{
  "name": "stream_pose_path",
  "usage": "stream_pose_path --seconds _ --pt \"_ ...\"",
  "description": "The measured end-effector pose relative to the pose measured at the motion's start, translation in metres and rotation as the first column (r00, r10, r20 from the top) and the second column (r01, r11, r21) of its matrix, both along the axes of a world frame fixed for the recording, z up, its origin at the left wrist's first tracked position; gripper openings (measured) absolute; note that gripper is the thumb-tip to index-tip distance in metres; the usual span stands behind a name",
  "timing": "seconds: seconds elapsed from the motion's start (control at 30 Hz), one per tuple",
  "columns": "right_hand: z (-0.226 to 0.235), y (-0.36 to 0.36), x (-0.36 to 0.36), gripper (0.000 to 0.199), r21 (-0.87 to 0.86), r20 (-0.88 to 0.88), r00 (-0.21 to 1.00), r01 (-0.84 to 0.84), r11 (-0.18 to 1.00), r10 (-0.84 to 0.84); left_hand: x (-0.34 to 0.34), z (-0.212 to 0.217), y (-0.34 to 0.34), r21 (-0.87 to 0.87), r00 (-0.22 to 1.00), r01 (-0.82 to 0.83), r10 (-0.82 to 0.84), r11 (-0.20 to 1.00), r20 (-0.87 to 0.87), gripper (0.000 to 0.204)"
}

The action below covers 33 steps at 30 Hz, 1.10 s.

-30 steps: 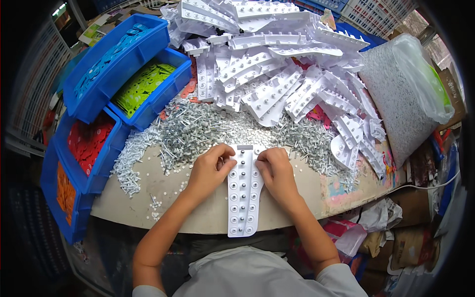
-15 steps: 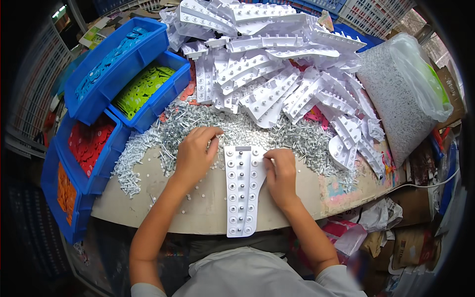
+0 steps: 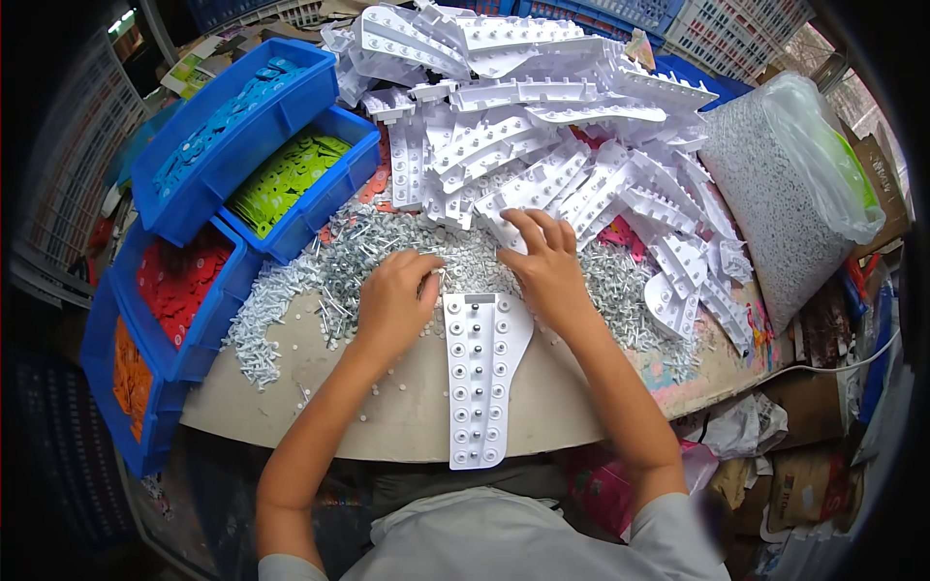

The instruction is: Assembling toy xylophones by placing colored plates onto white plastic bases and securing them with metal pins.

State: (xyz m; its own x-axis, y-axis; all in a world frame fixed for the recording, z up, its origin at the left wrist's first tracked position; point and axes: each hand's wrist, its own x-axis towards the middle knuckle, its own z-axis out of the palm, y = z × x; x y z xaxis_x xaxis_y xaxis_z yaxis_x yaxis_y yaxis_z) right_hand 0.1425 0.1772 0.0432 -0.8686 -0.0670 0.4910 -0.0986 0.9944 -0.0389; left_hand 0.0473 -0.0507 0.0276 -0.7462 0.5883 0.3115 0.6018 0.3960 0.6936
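Observation:
A white plastic part [image 3: 463, 387] lies lengthwise at the table's near edge, with a row of metal pins down its middle and round caps along both sides. My left hand [image 3: 395, 302] is curled beside its upper left corner, thumb and fingers drawn together. Whatever those fingers may hold is too small or hidden to make out. Beyond the part's upper right corner, my right hand [image 3: 547, 281] hovers with fingers spread over small white discs [image 3: 470, 259], nothing visibly held.
Metal pins [image 3: 363, 261] lie heaped beyond my hands, below a tall pile of similar white parts [image 3: 523, 92]. Blue bins [image 3: 320, 198] with blue, green, red and orange pieces stand at left. A clear sack [image 3: 765, 184] of small pale pieces leans at right.
My right hand has left the part's right edge, moving away from me to the discs, and its fingers have spread. The left hand stays near the upper left corner.

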Motion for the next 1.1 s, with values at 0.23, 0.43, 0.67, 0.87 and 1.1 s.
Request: stream_pose_path --seconds 0.23,0.43,0.67,0.87,1.1 --pt "-0.014 -0.001 -0.018 0.009 0.243 0.104 0.995 -0.027 0.970 0.002 -0.037 -0.013 0.026 -0.157 0.964 -0.008 -0.034 0.988 -0.265 0.012" --pt "-0.024 0.002 -0.022 0.009 0.273 0.055 0.998 -0.030 0.961 0.015 -0.049 -0.024 0.046 -0.313 0.905 -0.081 -0.061 0.946 -0.420 0.007" --pt "-0.020 0.006 -0.021 0.011 0.244 0.026 0.998 -0.064 0.968 0.059 -0.054 -0.026 0.041 -0.307 0.867 -0.095 -0.073 0.947 -0.493 0.008" --pt "0.016 -0.001 0.019 0.017 -0.301 -0.041 0.999 0.021 0.953 -0.035 -0.024 0.003 0.029 0.023 0.937 -0.063 0.067 0.998 -0.343 0.007" --pt "0.022 -0.035 0.087 0.013 -0.773 0.270 0.957 0.149 0.617 0.108 0.038 0.024 -0.034 0.114 0.852 0.165 -0.200 0.980 0.484 0.018"
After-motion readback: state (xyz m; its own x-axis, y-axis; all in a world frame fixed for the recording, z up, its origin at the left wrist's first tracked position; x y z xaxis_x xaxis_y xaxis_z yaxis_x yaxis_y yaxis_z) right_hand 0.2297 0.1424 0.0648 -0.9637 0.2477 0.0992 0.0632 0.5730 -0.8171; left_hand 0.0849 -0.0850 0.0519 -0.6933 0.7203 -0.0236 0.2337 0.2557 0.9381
